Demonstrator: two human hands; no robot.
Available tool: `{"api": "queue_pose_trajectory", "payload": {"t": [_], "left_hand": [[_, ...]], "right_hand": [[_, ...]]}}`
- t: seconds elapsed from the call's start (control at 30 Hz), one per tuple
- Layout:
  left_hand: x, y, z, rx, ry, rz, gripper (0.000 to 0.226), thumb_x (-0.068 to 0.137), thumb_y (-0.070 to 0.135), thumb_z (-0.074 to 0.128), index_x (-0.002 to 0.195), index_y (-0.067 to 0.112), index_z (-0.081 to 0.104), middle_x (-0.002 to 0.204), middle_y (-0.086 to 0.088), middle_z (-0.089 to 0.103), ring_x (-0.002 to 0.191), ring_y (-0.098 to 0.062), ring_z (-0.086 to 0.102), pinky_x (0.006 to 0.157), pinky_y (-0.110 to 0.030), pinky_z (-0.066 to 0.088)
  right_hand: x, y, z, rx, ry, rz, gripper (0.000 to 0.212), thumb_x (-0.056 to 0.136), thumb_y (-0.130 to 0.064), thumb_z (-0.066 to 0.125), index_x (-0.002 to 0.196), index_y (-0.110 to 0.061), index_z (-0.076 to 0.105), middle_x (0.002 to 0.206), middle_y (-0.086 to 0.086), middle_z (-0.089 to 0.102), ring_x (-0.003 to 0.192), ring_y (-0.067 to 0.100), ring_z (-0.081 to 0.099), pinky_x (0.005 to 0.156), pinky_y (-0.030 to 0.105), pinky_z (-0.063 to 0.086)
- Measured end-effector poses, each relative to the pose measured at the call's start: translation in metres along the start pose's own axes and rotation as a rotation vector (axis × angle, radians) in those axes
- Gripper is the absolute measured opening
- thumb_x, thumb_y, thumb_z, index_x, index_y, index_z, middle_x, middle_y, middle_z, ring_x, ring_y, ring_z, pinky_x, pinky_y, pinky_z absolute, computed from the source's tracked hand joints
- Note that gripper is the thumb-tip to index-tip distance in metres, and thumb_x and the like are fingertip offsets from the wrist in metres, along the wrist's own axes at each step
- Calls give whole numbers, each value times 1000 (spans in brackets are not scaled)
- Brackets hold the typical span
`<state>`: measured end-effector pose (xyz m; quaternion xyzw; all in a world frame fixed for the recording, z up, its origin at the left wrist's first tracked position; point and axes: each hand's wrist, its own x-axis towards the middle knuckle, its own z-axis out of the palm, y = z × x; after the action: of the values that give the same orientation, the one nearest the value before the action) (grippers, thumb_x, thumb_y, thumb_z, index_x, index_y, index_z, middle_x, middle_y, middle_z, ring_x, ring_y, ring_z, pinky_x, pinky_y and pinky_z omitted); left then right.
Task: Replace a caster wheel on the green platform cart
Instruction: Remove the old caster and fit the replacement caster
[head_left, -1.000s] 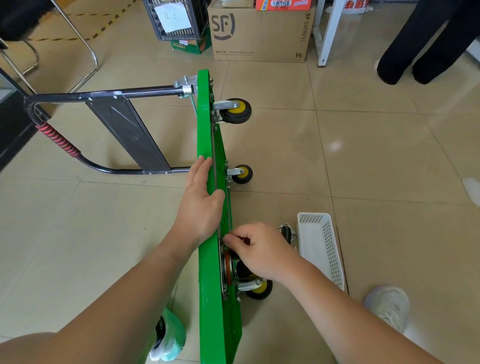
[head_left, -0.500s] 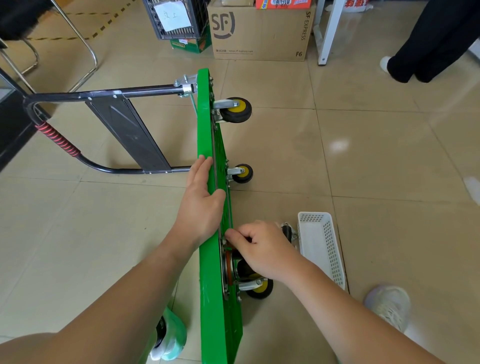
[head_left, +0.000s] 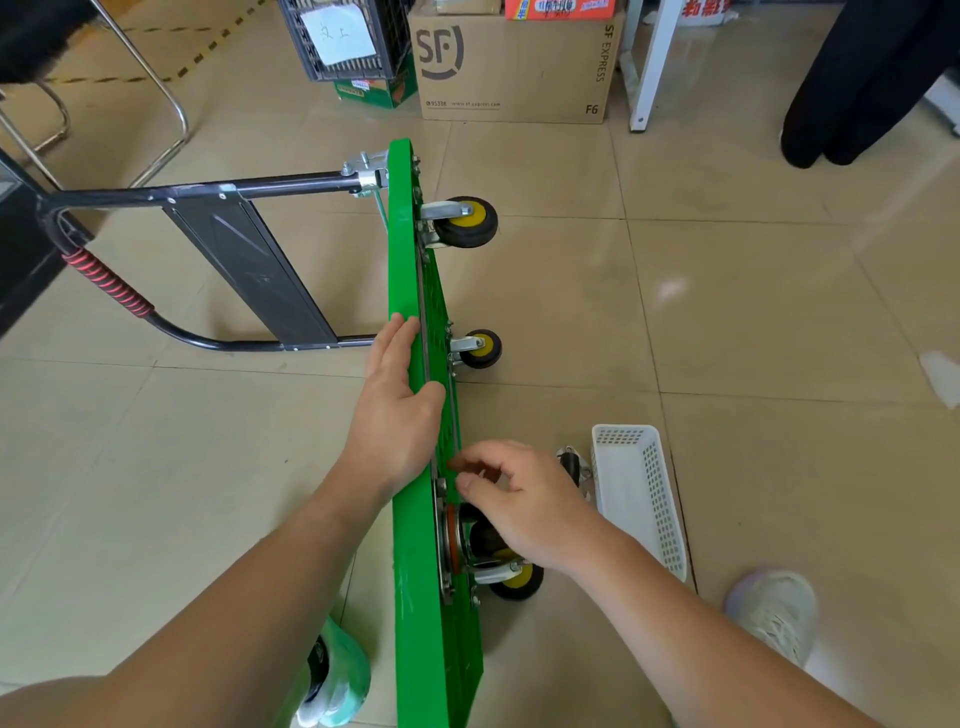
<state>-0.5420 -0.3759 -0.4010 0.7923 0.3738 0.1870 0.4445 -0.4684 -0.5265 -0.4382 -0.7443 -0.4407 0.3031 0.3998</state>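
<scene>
The green platform cart (head_left: 402, 249) stands on its long edge, underside facing right. My left hand (head_left: 395, 415) grips the upper edge, fingers lying along the left face and thumb hooked over the rim. My right hand (head_left: 524, 504) is at the top corner of the near caster's mounting plate (head_left: 447, 540), thumb and forefinger pinched on a small fastener that they hide. Below my wrist the near caster wheel (head_left: 519, 579) shows black with a yellow hub. Two more casters (head_left: 467, 221) (head_left: 483, 348) stick out farther along the deck. A loose caster (head_left: 571, 462) lies behind my right hand.
A white perforated basket (head_left: 639, 493) lies on the tiles right of the cart. The folded black handle (head_left: 104, 280) stretches left. A cardboard box (head_left: 514, 67), a dark crate (head_left: 348, 41) and a white table leg (head_left: 649, 67) stand at the back; a person's dark trousers (head_left: 872, 78) are far right. My shoe (head_left: 774, 613) is near right.
My right hand's fingers have crept slightly up the plate's corner and turned a little. My left hand and the cart stay put. The person at the back has shifted right.
</scene>
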Motion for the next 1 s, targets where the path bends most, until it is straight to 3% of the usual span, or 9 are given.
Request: {"api": "queue_pose_trajectory", "payload": {"t": [0.13, 0.33, 0.53, 0.63, 0.7, 0.77, 0.83, 0.93, 1.0], "left_hand": [[0, 0, 0, -5, 4, 2, 70, 95, 2, 49, 159, 24, 31, 167, 12, 17, 125, 24, 15, 87, 15, 9], [0, 0, -1, 0, 8, 10, 70, 95, 2, 49, 159, 23, 31, 167, 11, 18, 126, 23, 15, 88, 15, 9], [0, -1, 0, 16, 12, 9, 70, 95, 3, 49, 159, 24, 30, 167, 11, 18, 129, 20, 15, 89, 14, 8], [0, 0, 0, 20, 12, 1, 71, 95, 2, 49, 159, 25, 30, 167, 12, 18, 130, 19, 15, 90, 14, 7], [0, -1, -1, 19, 7, 0, 71, 95, 2, 49, 159, 25, 29, 167, 13, 17, 129, 20, 15, 89, 15, 8], [0, -1, -1, 11, 6, 1, 71, 95, 2, 49, 159, 25, 29, 167, 12, 18, 127, 23, 15, 89, 15, 8], [0, 0, -1, 8, 7, 3, 72, 94, 1, 49, 159, 24, 30, 167, 12, 18, 124, 25, 15, 87, 15, 9], [0, 0, -1, 6, 7, 4, 71, 93, 0, 49, 159, 24, 31, 166, 12, 19, 122, 26, 16, 85, 15, 11], [0, 0, -1, 11, 11, 3, 71, 94, 1, 48, 159, 24, 31, 166, 12, 19, 125, 24, 16, 87, 15, 10]], "right_hand": [[-1, -2, 1, -2, -5, -60, 9, 89, -34, 69, 98, -34, 70, 87, -24, 65, 89, 1, 57, 80, 19, 42], [6, -7, -6, -148, -124, -118, 8, 97, -40, 61, 97, -33, 65, 87, -16, 63, 88, 1, 46, 90, 34, 37], [11, -13, -7, -177, -182, -225, 24, 99, -26, 57, 85, -7, 60, 83, 8, 58, 86, 23, 50, 80, 41, 44], [16, -12, -4, -143, -199, -255, 35, 97, -19, 55, 73, 6, 56, 73, 24, 55, 75, 36, 51, 71, 47, 38], [16, -5, -4, -133, -194, -237, 35, 99, -27, 57, 80, 2, 64, 77, 17, 61, 79, 29, 55, 72, 41, 42], [12, 3, -6, -85, -151, -201, 26, 97, -35, 61, 93, -12, 72, 86, -1, 65, 86, 9, 56, 76, 24, 47], [8, 6, -6, -11, -79, -179, 18, 92, -37, 68, 100, -22, 71, 88, -15, 62, 89, 0, 56, 76, 12, 44], [10, 5, -3, -8, -59, -217, 13, 90, -28, 70, 98, -18, 71, 84, -14, 58, 84, 2, 55, 74, 14, 45], [14, 1, -1, -49, -103, -231, 13, 91, -25, 67, 93, -11, 68, 84, -3, 60, 81, 8, 52, 75, 27, 47]]}}
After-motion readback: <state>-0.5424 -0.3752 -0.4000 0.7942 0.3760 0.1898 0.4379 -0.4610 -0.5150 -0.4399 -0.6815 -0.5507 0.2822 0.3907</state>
